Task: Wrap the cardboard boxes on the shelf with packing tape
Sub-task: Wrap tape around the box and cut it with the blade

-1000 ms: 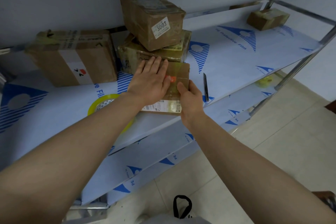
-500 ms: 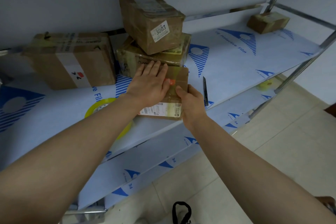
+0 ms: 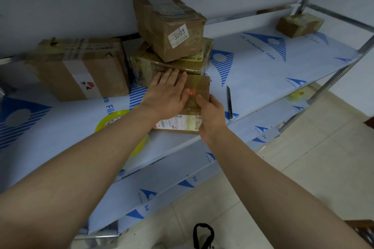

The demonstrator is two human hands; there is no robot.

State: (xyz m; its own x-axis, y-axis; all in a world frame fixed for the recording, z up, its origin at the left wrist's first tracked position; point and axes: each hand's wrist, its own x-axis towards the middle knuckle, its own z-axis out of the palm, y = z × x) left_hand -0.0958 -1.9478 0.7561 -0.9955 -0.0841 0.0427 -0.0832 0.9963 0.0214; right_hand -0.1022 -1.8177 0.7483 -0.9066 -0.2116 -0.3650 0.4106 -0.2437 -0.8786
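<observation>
1. Where the white, blue-printed shelf (image 3: 263,70) nears its front edge, a small flat brown cardboard box (image 3: 199,87) lies, just before two stacked brown boxes (image 3: 162,24).
2. Left hand (image 3: 168,95): fingers straight, palm pressed flat on the box top.
3. Right hand (image 3: 212,115): thumb on top, fingers curled round the box's right side, gripping it.
4. Yellow packing-tape roll (image 3: 103,123) lies left of the box; slim black knife (image 3: 229,103), right

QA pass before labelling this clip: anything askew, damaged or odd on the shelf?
The box labelled 3003 sits rotated out of line with the box beneath it. A slim dark cutter lies loose near the front edge of the shelf, beside the right hand gripping the flat box. No spill visible.
</observation>
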